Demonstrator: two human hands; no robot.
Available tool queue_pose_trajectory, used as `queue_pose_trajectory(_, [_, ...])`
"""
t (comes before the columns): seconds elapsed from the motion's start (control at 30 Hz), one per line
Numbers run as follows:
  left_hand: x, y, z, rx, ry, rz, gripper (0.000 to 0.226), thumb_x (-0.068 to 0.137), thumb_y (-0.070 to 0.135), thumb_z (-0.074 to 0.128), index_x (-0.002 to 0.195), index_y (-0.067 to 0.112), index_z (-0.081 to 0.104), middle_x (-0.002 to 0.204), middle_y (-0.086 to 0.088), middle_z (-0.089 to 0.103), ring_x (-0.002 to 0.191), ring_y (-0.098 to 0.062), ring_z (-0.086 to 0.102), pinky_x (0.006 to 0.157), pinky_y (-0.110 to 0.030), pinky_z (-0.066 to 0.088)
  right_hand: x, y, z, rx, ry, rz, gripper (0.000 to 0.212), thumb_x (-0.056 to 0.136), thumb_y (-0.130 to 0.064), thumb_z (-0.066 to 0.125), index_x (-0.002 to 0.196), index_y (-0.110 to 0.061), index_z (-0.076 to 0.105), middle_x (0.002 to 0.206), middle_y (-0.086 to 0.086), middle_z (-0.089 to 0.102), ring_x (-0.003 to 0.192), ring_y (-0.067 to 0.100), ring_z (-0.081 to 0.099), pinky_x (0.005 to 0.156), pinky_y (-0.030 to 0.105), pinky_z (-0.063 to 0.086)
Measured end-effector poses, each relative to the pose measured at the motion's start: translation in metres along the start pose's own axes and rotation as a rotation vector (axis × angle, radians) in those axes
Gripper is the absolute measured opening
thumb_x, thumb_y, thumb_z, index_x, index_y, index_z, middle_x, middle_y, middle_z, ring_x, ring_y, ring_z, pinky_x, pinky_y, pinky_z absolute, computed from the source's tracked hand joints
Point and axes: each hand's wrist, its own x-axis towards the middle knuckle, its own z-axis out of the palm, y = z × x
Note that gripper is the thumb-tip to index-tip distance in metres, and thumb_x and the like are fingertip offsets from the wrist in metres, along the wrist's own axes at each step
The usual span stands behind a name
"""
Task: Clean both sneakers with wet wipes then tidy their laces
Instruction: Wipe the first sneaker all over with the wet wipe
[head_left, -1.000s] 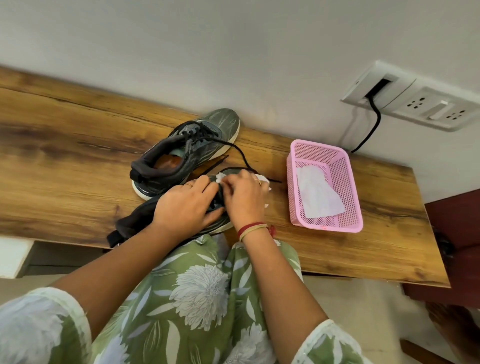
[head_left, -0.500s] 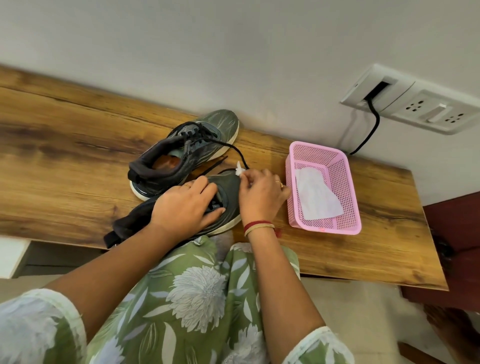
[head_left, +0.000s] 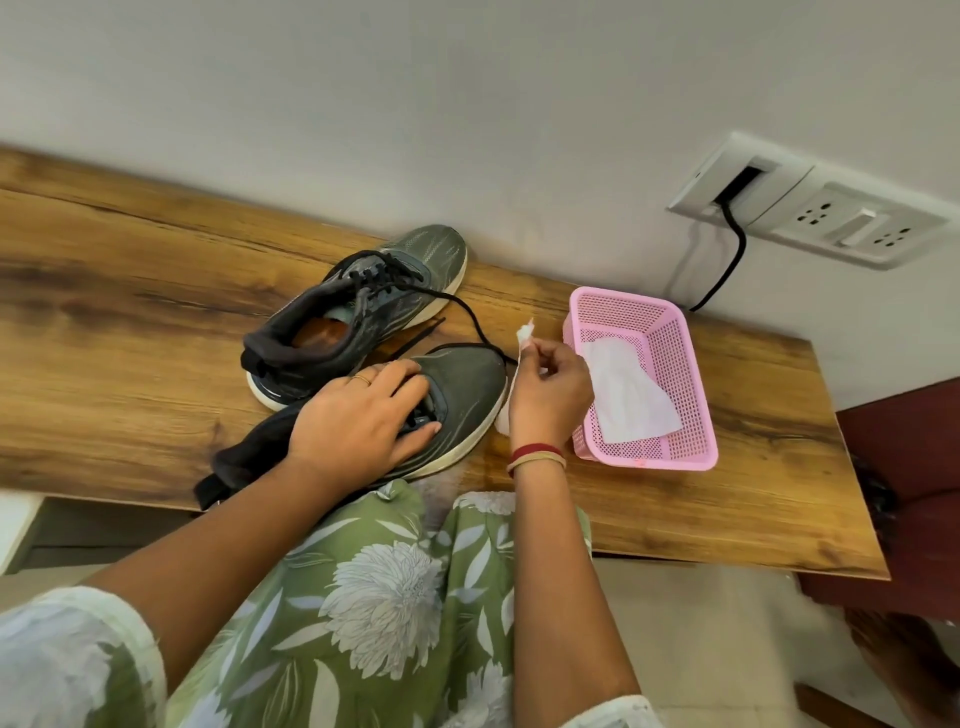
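Observation:
Two dark grey sneakers lie on the wooden table (head_left: 130, 332). The far sneaker (head_left: 363, 306) sits near the wall with its black lace (head_left: 467, 312) trailing loose. The near sneaker (head_left: 457, 400) lies at the table's front edge, heel hanging over. My left hand (head_left: 358, 421) grips it over the tongue and laces. My right hand (head_left: 548, 395) is just right of its toe and pinches a white wet wipe (head_left: 523, 335), lifted off the shoe.
A pink mesh basket (head_left: 691, 364) stands right of my right hand with a white wipe (head_left: 623, 395) inside. A wall socket plate (head_left: 810, 208) with a black cable (head_left: 727, 260) is behind it. A dark red chair (head_left: 904, 493) is at the right.
My right hand with the wipe moved off the near sneaker's toe and to the right, toward the basket. My left hand kept its hold on the sneaker.

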Motion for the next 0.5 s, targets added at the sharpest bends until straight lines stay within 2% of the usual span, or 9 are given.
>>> queue_pose_trajectory(0.1, [0.0,-0.001,0.004,-0.013,-0.028,-0.004,0.057,0.088,0.055,0.037,0.126,0.018,0.059,0.118,-0.005,0.065,0.102,-0.023,0.065,0.071,-0.033,0.053,-0.001,0.0,0.006,-0.096,-0.185,-0.064,0.009,0.087,-0.02,0.063,0.082,-0.027,0.066,0.092,-0.003,0.066,0.08,0.008,0.058,0.074,0.028,0.051])
queue_pose_trajectory(0.2, [0.0,-0.001,0.005,-0.01,-0.076,-0.009,0.059,0.088,0.055,0.034,0.124,0.017,0.063,0.119,-0.006,0.066,0.106,-0.025,0.065,0.076,-0.034,0.054,-0.007,-0.003,0.013,-0.29,-0.268,-0.268,0.009,0.086,-0.024,0.062,0.082,-0.026,0.07,0.089,-0.001,0.065,0.084,0.019,0.06,0.08,0.039,0.05])
queue_pose_trajectory(0.27, [0.0,-0.002,0.004,-0.004,-0.091,-0.019,0.059,0.088,0.056,0.034,0.121,0.017,0.065,0.119,-0.005,0.066,0.106,-0.024,0.065,0.077,-0.034,0.054,-0.01,-0.004,0.014,-0.456,-0.336,-0.382,0.012,0.087,-0.028,0.06,0.089,-0.026,0.072,0.09,0.0,0.066,0.087,0.02,0.059,0.082,0.04,0.047])
queue_pose_trajectory(0.3, [0.001,-0.001,0.003,-0.003,-0.097,-0.022,0.059,0.087,0.056,0.035,0.12,0.017,0.065,0.119,-0.005,0.066,0.106,-0.024,0.065,0.077,-0.033,0.054,-0.008,-0.004,0.012,-0.496,-0.317,-0.396,0.013,0.088,-0.029,0.059,0.092,-0.026,0.072,0.091,0.0,0.066,0.088,0.019,0.058,0.082,0.04,0.046])
queue_pose_trajectory(0.4, [0.001,-0.001,0.003,-0.011,-0.112,-0.024,0.058,0.088,0.055,0.036,0.121,0.017,0.065,0.12,-0.005,0.065,0.106,-0.024,0.065,0.077,-0.034,0.053,0.008,0.004,0.004,-0.342,-0.173,-0.24,0.012,0.089,-0.027,0.06,0.092,-0.022,0.07,0.09,-0.001,0.065,0.082,0.018,0.06,0.078,0.042,0.052])
queue_pose_trajectory(0.5, [0.001,-0.002,0.004,-0.006,-0.114,-0.017,0.057,0.089,0.053,0.036,0.121,0.017,0.065,0.12,-0.006,0.065,0.106,-0.025,0.065,0.076,-0.035,0.054,0.01,0.008,0.002,-0.168,-0.235,-0.118,0.008,0.087,-0.022,0.062,0.086,-0.019,0.07,0.086,-0.001,0.067,0.075,0.011,0.061,0.073,0.035,0.055])
